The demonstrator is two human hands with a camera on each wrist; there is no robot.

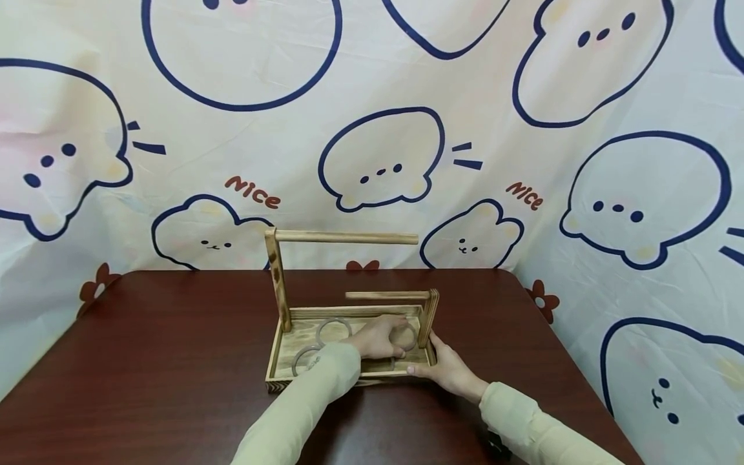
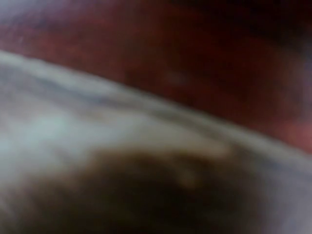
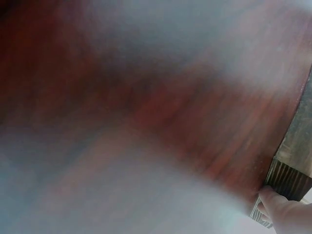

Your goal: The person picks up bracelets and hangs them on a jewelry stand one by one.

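Note:
A wooden stand (image 1: pixel 354 381) has a shallow tray base and two posts with crossbars. Inside the tray at the right, my left hand (image 1: pixel 378 337) reaches down with thumb and fingers about a greyish bangle (image 1: pixel 415 337); the hand partly covers it. A second bangle (image 1: pixel 334 320) lies to the left of that hand, and a third bangle (image 1: pixel 294 365) is partly hidden by the left sleeve. My right hand (image 1: pixel 450 369) grips the tray's right end, thumb at the front edge. In the right wrist view, the right hand (image 3: pixel 287 212) holds a dark-grained tray corner (image 3: pixel 287 180).
The tall post (image 1: pixel 278 281) with its long crossbar (image 1: pixel 349 237) rises on the left; a shorter crossbar (image 1: pixel 386 295) is above the left hand. A brown table (image 1: pixel 145 361) bears the stand. Behind hangs a patterned cloth (image 1: pixel 383 77). The left wrist view is badly blurred.

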